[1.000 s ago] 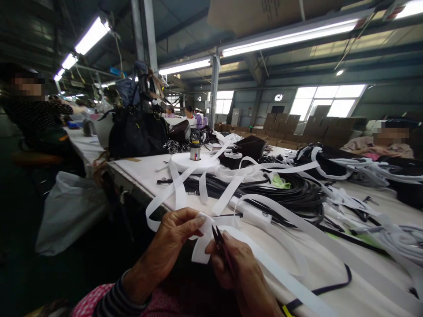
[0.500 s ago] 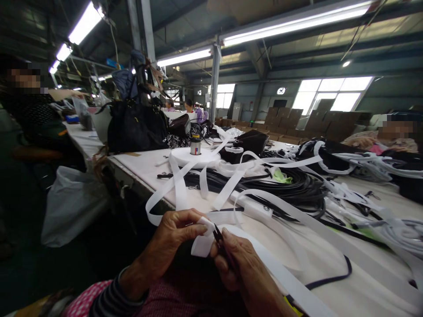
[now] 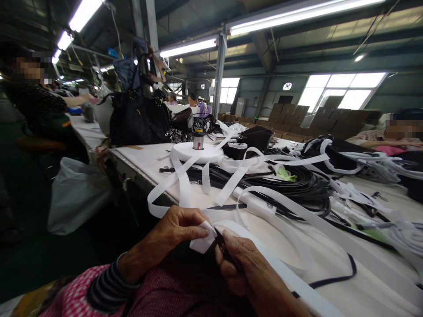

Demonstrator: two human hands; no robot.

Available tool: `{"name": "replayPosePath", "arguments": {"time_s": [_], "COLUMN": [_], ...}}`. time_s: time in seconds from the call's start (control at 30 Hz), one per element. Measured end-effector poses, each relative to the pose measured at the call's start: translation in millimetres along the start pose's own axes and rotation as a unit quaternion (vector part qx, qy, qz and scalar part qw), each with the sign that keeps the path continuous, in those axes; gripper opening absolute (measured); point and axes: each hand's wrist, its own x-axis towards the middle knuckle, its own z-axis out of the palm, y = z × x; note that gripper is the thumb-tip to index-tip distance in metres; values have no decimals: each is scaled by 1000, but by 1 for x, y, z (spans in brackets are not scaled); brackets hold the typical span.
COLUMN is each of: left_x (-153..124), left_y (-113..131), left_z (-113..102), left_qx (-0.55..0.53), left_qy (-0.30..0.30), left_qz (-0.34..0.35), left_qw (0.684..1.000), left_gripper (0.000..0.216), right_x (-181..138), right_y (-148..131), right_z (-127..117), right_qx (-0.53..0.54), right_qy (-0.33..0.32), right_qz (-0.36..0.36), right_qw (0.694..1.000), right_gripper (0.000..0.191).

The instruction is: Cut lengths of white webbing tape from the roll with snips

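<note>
My left hand pinches a folded end of white tape between thumb and fingers, above my lap. Close beside it, my right hand is wrapped round small dark scissors; their pointed tip is at the tape's right edge. Most of the scissors' handles are hidden in my palm. A long white strip runs over the table under and past my right hand. Behind my hands, loose white tape loops up to a flat roll.
A steel cup-like container stands in the roll. Coiled black straps lie on the white table, beside black bags. A white sack sits on the floor at left. A co-worker sits at left, another at right.
The tape end in my left hand has turned and now lies flatter, facing up. My right hand still holds the scissors beside it. The co-worker at left has stretched an arm forward.
</note>
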Motion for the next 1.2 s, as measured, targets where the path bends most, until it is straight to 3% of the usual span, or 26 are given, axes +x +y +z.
{"name": "replayPosePath", "arguments": {"time_s": [0.43, 0.63, 0.83, 1.0, 1.2], "left_x": [4, 6, 4, 5, 3], "left_y": [0, -9, 1, -3, -7], "left_z": [-7, -12, -9, -9, -10], "left_qx": [-3, -11, -4, -29, -18], "left_qy": [-36, -70, -58, -87, -83], "left_qz": [-21, 20, 35, 10, -6], "left_qw": [999, 997, 998, 996, 996], "left_gripper": [17, 13, 8, 11, 15], "right_x": [1, 3, 5, 5, 5], "right_y": [2, 3, 9, 7, 5], "right_z": [3, 6, 4, 5, 6], "right_qx": [3, 36, 50, 61, 36], "right_qy": [-5, -28, -25, -19, -23], "right_qz": [15, 23, 43, 46, 8], "right_qw": [1000, 999, 997, 997, 999], "right_gripper": [53, 45, 55, 54, 47]}}
